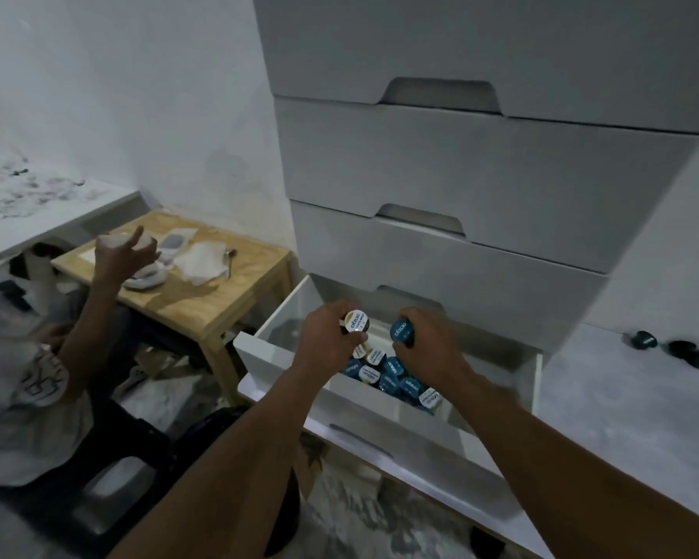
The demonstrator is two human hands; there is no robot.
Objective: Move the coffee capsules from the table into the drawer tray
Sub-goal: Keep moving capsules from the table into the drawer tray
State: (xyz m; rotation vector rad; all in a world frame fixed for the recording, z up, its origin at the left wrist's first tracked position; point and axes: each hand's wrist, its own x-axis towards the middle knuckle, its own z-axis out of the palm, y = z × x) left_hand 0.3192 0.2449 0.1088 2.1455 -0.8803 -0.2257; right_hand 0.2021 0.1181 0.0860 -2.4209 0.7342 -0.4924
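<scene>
Both of my hands hover over the open white drawer tray (pixel 384 401) at the bottom of a white drawer unit. My left hand (pixel 327 340) grips a coffee capsule with a white-and-black lid (pixel 356 321). My right hand (pixel 428 349) grips a blue-lidded capsule (pixel 402 333). Below them, several blue and white capsules (pixel 392 377) lie piled inside the tray. Three dark capsules (pixel 670 349) rest on the grey table surface to the right of the drawer unit.
Closed white drawers (pixel 481 163) stack above the open one. At left, another person sits by a small wooden table (pixel 202 300), one hand raised over a scale, papers and a spoon. A dark stool stands near my left forearm.
</scene>
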